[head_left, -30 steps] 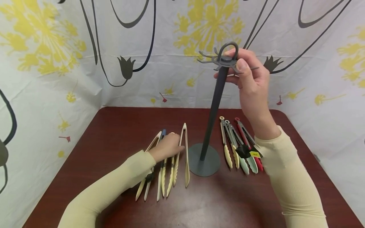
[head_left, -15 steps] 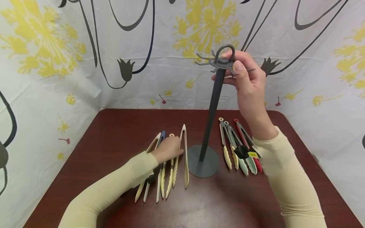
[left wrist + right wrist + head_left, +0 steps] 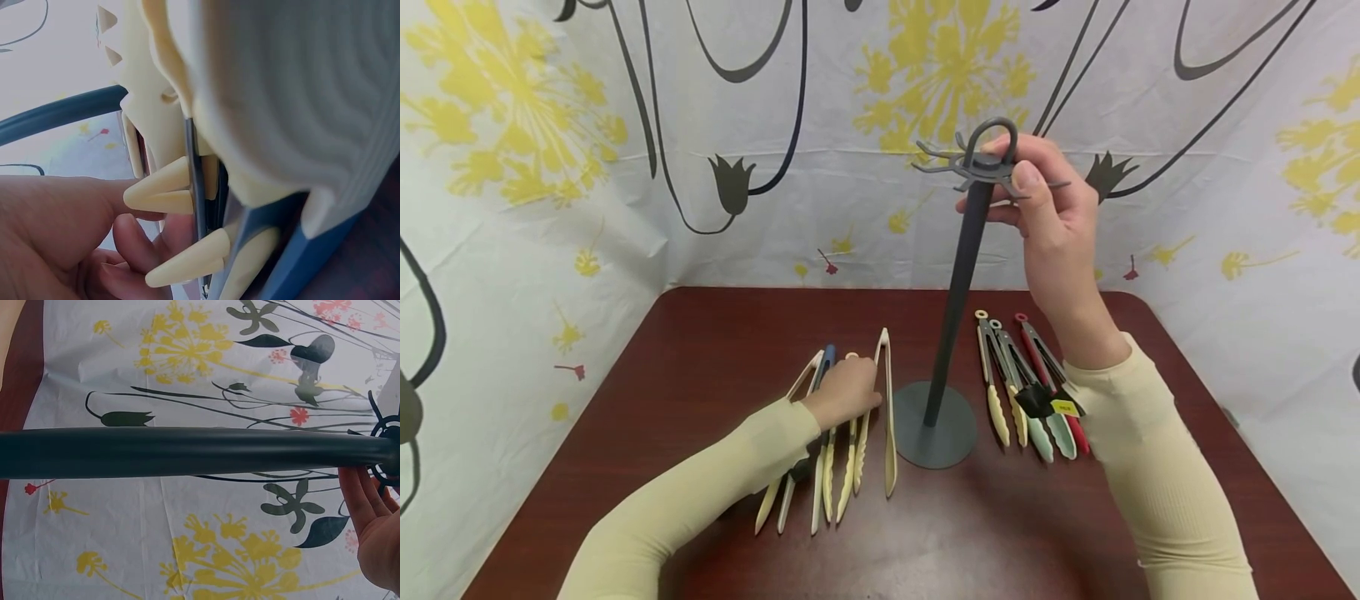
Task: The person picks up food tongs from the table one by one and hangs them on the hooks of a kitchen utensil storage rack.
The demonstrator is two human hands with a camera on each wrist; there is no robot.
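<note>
My right hand [image 3: 1060,221] grips the hooked top of a dark grey stand, with thumb and fingers about its hook ring. The stand [image 3: 957,304] is a tall pole, leaning slightly right in the head view, on a round base [image 3: 936,442]; in the right wrist view its pole [image 3: 187,453] crosses the frame. My left hand [image 3: 847,390] is among several tongs left of the base. Its fingers [image 3: 134,244] curl at cream-tipped tongs [image 3: 187,256]; which pair they hold is partly hidden. Cream scalloped tongs [image 3: 848,475] and white tongs [image 3: 891,417] lie there.
Right of the stand lie more tongs: cream-tipped [image 3: 996,408], mint-tipped [image 3: 1060,433] and red ones [image 3: 1036,346], partly behind the right wrist's black camera [image 3: 1037,400]. The dark red table [image 3: 730,333] ends at a patterned white cloth [image 3: 820,192].
The head view has shifted slightly. My left hand moves a little to the right and up among the tongs. My right hand stays on the stand's top.
</note>
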